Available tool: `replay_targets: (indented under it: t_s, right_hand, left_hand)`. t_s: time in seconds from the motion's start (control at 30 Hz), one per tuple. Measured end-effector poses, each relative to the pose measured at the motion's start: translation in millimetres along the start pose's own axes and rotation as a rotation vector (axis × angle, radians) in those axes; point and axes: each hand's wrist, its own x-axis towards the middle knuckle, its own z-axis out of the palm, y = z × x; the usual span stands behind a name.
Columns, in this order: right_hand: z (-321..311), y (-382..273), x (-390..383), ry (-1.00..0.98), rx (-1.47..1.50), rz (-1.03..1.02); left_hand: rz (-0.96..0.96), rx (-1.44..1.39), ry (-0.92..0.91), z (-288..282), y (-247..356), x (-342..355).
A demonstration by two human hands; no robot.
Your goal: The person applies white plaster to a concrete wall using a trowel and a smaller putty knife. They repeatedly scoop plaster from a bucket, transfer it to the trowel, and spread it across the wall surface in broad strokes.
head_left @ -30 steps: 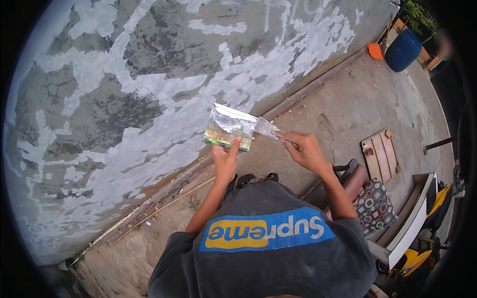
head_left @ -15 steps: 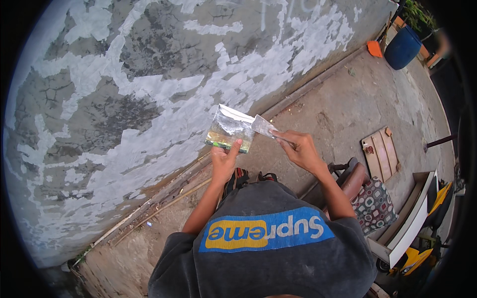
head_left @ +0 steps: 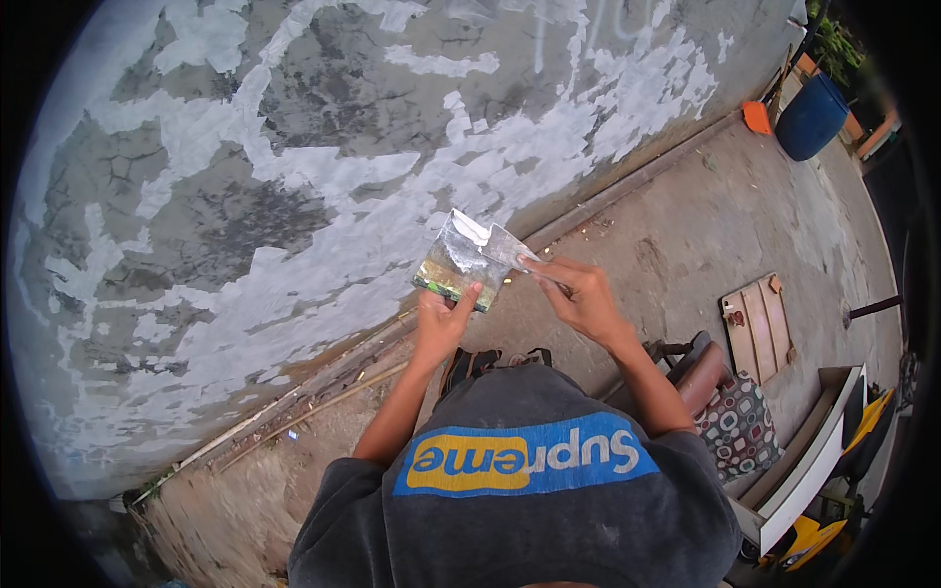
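My left hand (head_left: 446, 312) grips the lower edge of a flat square board (head_left: 456, 274), thumb on top, held out in front of my chest. White paste (head_left: 470, 228) lies in a strip along the board's far edge, with a thin smear below it. In my right hand (head_left: 583, 299) is a putty knife (head_left: 508, 247), its metal blade laid over the board's right side by the paste. Beyond both hands stands a grey, cracked wall (head_left: 294, 216) covered with uneven white patches.
A pipe (head_left: 627, 191) runs along the wall's foot. On the concrete floor to the right are a wooden panel (head_left: 760, 328), a patterned cushion (head_left: 740, 426) and a long white box-like piece (head_left: 809, 470). A blue barrel (head_left: 812, 118) and an orange object (head_left: 756, 118) stand far right.
The knife blade has moved left across the board, and the white strip there is now shorter and bunched toward the far corner. My view has shifted slightly.
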Motion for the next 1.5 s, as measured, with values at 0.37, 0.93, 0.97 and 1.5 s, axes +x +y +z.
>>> replay_targets:
  t_s: [0.37,0.93,0.97,1.5]
  right_hand:
    - [19.1,-11.8,48.8,0.160,0.266,-0.173]
    - [29.4,14.4,-2.7,0.085,0.709,0.226]
    - [36.3,16.0,-2.7,0.096,0.661,0.205]
    - [-6.8,24.5,19.1,0.061,0.399,0.112]
  left_hand:
    - [-0.186,0.593,-0.319,-23.2,-28.6,3.7]
    - [-0.824,-1.931,-0.275,-14.3,-15.8,25.0]
    - [-0.892,-1.914,-0.211,-11.1,-10.4,22.2]
    - [-1.039,-1.895,-0.472,-3.1,0.2,-1.6]
